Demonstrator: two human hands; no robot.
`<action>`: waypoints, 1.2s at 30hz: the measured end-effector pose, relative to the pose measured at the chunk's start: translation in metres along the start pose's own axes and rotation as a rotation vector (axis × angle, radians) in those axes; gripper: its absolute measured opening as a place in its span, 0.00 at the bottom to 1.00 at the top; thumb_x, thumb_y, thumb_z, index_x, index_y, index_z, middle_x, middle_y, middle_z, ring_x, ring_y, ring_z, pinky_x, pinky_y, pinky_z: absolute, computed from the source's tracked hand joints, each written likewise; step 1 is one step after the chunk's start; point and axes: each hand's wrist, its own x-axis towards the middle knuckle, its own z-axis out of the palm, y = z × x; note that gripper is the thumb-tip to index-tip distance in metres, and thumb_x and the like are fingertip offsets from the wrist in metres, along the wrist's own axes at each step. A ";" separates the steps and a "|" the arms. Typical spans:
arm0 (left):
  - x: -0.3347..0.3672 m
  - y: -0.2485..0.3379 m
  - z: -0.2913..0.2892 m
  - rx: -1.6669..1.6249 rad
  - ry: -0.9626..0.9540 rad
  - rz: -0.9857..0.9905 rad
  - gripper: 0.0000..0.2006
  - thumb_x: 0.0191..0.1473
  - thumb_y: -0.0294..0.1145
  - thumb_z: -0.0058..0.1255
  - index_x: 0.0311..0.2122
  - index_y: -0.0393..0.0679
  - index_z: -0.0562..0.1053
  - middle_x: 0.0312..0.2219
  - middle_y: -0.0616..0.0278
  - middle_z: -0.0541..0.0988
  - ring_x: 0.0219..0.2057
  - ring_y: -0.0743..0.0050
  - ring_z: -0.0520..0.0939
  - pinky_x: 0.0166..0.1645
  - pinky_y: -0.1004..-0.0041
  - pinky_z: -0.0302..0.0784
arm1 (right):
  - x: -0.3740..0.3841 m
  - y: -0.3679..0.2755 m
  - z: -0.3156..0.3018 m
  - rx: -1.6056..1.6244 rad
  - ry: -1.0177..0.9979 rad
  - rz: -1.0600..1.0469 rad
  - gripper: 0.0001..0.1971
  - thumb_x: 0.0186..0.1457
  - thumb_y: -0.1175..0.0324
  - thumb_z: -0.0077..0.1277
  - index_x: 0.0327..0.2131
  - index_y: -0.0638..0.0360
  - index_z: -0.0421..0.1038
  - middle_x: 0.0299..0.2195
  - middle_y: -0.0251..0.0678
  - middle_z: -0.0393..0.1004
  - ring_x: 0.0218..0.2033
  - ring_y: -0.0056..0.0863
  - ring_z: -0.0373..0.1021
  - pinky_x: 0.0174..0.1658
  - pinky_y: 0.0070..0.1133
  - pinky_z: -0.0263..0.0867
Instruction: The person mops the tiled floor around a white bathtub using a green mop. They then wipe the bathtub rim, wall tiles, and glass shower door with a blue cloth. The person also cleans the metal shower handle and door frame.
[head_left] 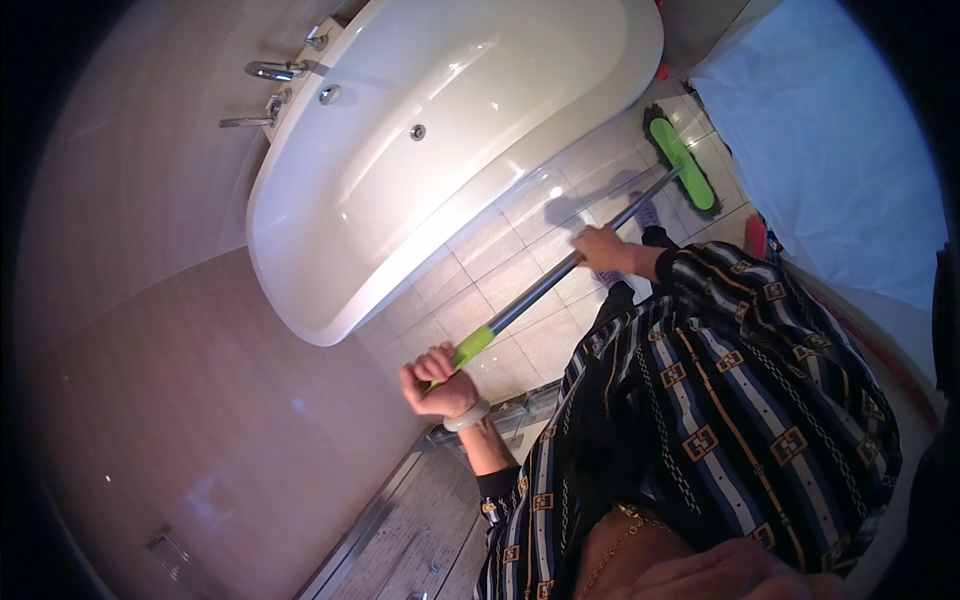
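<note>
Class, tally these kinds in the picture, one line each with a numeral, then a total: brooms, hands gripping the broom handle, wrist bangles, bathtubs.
Green-headed broom: 1
Hands gripping its handle: 2 (left hand, right hand)
Pale wrist bangle: 1
White bathtub: 1
Total: 5

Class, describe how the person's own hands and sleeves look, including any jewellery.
The left hand is gloveless, with a thick, pale bangle at its wrist. The right hand is also gloveless. The left sleeve and right sleeve are black, patterned with pale stripes and gold-orange angular motifs.
</note>
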 end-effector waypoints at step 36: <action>0.101 0.037 0.215 0.180 -0.661 0.194 0.19 0.56 0.31 0.36 0.14 0.50 0.51 0.08 0.69 0.53 0.10 0.80 0.53 0.18 0.75 0.53 | 0.061 -0.008 -0.097 0.465 0.722 0.162 0.06 0.37 0.77 0.50 0.22 0.61 0.65 0.25 0.47 0.68 0.33 0.50 0.65 0.38 0.39 0.62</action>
